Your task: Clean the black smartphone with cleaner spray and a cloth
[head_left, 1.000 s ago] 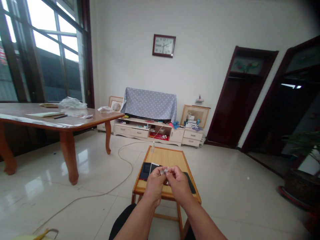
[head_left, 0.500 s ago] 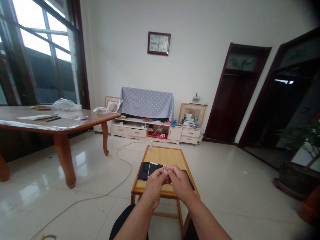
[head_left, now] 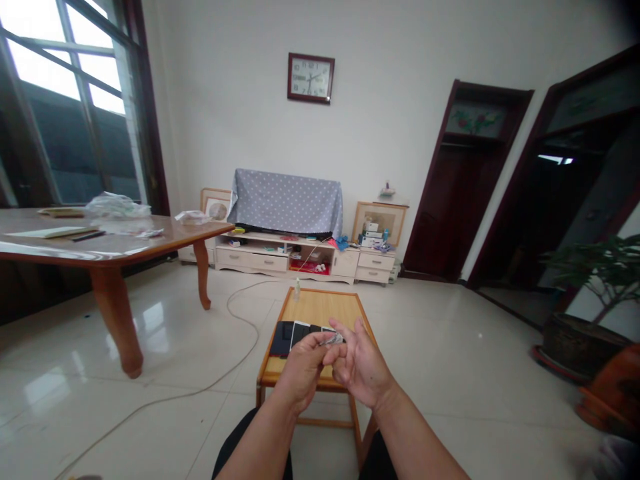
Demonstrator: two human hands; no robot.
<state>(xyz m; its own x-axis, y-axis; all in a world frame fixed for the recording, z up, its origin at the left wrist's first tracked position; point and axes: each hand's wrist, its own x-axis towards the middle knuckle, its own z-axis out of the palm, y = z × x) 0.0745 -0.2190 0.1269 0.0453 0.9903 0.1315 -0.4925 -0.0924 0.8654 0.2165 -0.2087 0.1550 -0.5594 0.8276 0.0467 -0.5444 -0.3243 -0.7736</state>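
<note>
My left hand point(head_left: 301, 375) pinches a small whitish, partly see-through piece point(head_left: 334, 339) between thumb and fingers; it looks like crumpled thin plastic, too small to be sure. Turned palm-up beside it, my right hand point(head_left: 364, 368) has its fingers apart, and some of them overlap the piece and the left fingertips. Both hands are above the near part of a small wooden table point(head_left: 327, 304). Just beyond them lie a dark flat case point(head_left: 281, 339) and a white-edged phone point(head_left: 300, 333). More dark flat items there are partly hidden by my hands.
A small clear bottle point(head_left: 297, 291) stands at the table's far left corner. To the left is a large wooden table point(head_left: 165, 239) with plastic bags point(head_left: 115, 207). A cable point(head_left: 200, 387) runs across the floor. A potted plant point(head_left: 583, 347) stands at right.
My hands were close together around the small piece. Now the right hand has turned palm-up with its fingers spread, while the left keeps the piece. The view has shifted slightly right.
</note>
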